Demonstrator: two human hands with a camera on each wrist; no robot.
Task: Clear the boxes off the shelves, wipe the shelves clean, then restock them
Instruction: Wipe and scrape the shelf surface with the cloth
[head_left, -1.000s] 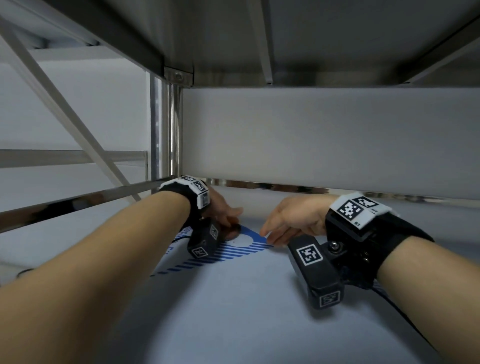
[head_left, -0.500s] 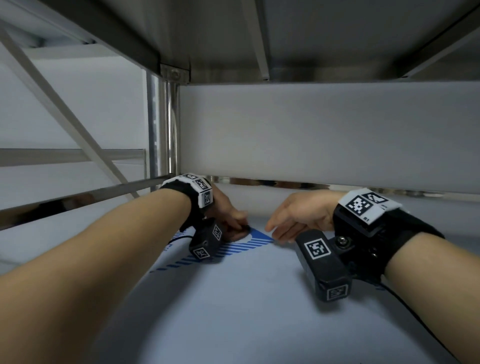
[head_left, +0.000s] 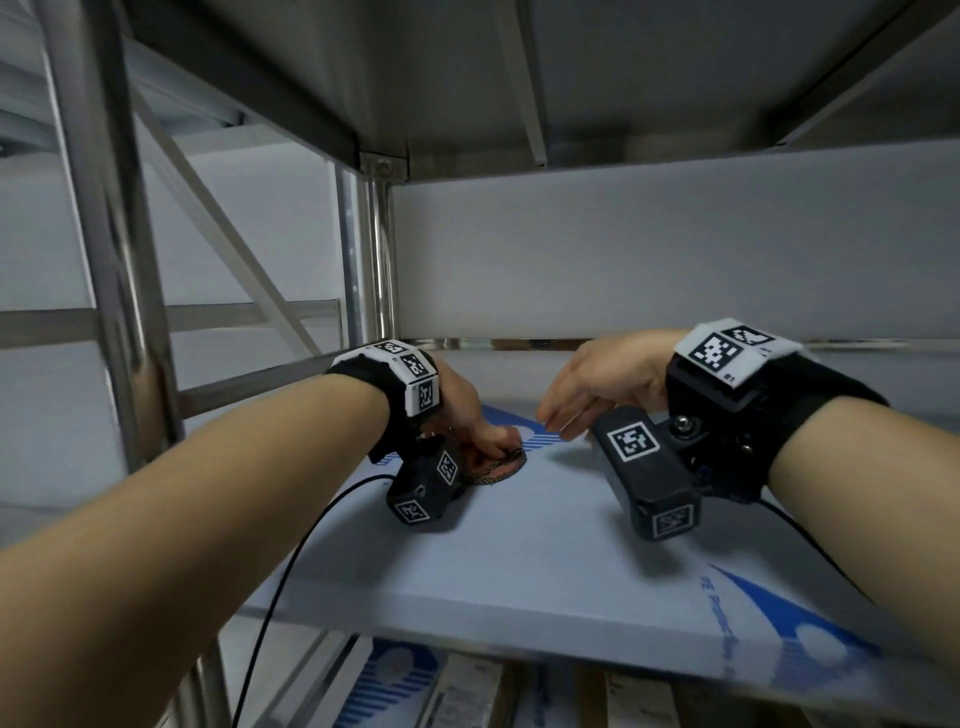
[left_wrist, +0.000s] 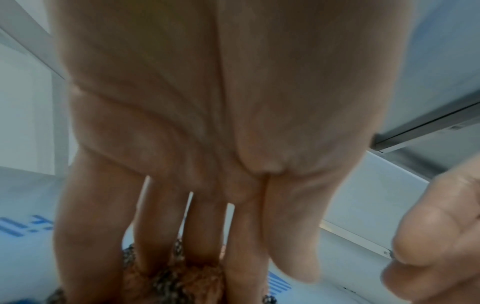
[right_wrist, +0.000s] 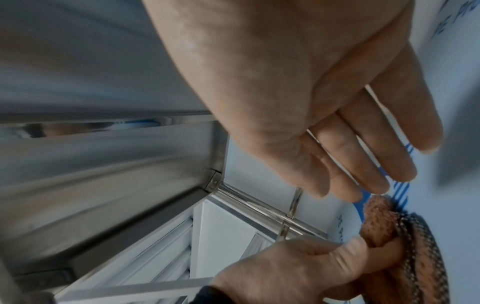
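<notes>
- Head view: a white shelf board with blue printed stripes and a blue swoosh (head_left: 519, 551) is lying across the shiny metal rack frame (head_left: 117, 291), filling the middle of the picture. A small orange cloth with a dark speckled edge (head_left: 496, 467) is sitting on the board's far left part, over the blue print. The left hand (head_left: 467, 421) is reaching in from the near left, its fingers curling down onto the cloth and gripping it. The right hand (head_left: 597, 389) is hovering just right of the cloth, fingers relaxed and nearly straight, holding nothing. Whether its fingertips are touching the board is not clear. Below the board's near edge, white boxes with blue print (head_left: 415, 686) are lying on a lower level, blurred.
- Left wrist view: the left hand (left_wrist: 207, 123) is filling most of the picture, its fingers (left_wrist: 202, 226) pointing down and pressing into the orange cloth (left_wrist: 176, 279), which is bunching under them on the white board (left_wrist: 26, 246). The right hand's fingertips (left_wrist: 436, 236) are showing at the right edge, apart from the cloth.
- Right wrist view: the right hand (right_wrist: 298, 82) is spreading loosely, its fingers (right_wrist: 376, 154) lying side by side and empty above the blue stripes of the board (right_wrist: 454, 205). Beneath them, the left hand (right_wrist: 298, 267) is pinching the orange cloth (right_wrist: 384, 222) between thumb and fingers. The metal frame (right_wrist: 246, 201) is meeting at a corner behind.
</notes>
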